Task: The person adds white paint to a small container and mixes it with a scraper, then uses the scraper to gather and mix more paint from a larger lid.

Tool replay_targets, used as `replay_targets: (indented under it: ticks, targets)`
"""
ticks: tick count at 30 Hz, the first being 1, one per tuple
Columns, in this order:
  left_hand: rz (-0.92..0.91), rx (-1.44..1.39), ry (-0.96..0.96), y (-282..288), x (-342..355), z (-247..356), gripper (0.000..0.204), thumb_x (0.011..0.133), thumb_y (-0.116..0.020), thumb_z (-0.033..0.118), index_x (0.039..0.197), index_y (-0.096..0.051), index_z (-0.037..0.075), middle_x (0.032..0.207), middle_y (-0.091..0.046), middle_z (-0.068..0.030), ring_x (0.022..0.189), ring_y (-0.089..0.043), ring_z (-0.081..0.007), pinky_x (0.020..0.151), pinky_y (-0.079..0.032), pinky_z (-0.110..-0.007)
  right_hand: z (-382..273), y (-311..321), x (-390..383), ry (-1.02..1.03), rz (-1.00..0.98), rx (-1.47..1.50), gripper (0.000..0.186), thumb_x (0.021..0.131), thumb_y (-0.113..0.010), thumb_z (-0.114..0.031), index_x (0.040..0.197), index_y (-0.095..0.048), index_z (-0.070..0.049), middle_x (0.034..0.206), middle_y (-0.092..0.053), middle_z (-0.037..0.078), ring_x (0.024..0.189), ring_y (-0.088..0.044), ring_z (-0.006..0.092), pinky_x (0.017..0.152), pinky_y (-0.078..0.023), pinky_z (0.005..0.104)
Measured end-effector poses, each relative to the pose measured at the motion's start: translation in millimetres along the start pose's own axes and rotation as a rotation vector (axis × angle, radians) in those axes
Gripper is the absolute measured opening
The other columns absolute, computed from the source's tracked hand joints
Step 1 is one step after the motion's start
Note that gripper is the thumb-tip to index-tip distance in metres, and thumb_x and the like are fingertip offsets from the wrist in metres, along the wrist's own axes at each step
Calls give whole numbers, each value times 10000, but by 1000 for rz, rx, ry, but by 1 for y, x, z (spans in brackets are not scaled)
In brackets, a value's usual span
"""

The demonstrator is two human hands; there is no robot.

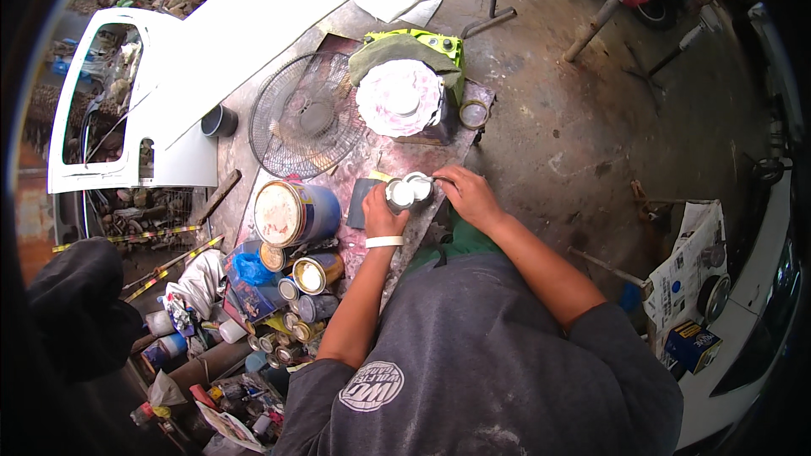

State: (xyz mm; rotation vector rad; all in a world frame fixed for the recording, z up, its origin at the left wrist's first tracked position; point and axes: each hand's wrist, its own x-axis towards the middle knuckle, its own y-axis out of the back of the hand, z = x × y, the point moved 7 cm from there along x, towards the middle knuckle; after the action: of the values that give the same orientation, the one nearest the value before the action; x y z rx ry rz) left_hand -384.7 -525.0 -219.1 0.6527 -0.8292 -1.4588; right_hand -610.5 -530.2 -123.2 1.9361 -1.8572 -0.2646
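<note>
My left hand (382, 209) grips a small container (400, 196) with white material inside, at the middle of the worktable. A second round white piece (416, 184) overlaps it at the top right; whether this is a lid or another container I cannot tell. My right hand (456, 190) pinches a thin dark tool (441, 179) reaching toward the white material. Under the left hand lies a dark grey sheet (361, 203) with a yellow edge. A large paint can (281, 214) stands just to the left, with smaller cans (317, 275) below it.
A fan grille (308, 110) and a pink-stained round pad (397, 97) on stacked items occupy the table's back (448, 158). A white car door (84, 101) and long white panel (228, 25) stand at left. A newspaper-covered stand (684, 270) and white car (764, 304) are at right.
</note>
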Motion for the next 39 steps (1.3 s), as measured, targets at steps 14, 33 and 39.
replay_targets:
  ticks: [14, 33, 39]
  targets:
    - [-17, 6, 4, 1, 3, 4, 809, 651, -831, 106, 1383, -499, 9, 1371, -551, -215, 1305, -485, -418, 1126, -405, -485, 4, 1, -1, -25, 6, 38, 200, 953, -647, -80, 1135, -677, -1, 1105, -701, 185, 1023, -681, 393, 870, -542, 434]
    - [63, -95, 10, 4, -2, -5, 779, 666, -823, 84, 1367, -496, -9, 1281, -583, -228, 1212, -563, -422, 1053, -450, -484, 29, 11, 2, -266, 73, 100, 224, 970, -652, -148, 1151, -673, -17, 1094, -706, 203, 1006, -681, 395, 864, -528, 422]
    - [19, -165, 63, 0, 1, -10, 756, 693, -826, 97, 1365, -500, -15, 1295, -574, -224, 1222, -564, -402, 1067, -447, -464, 34, 6, 4, -301, 62, 122, 231, 967, -654, -151, 1154, -670, -16, 1115, -704, 212, 1044, -668, 414, 891, -523, 434]
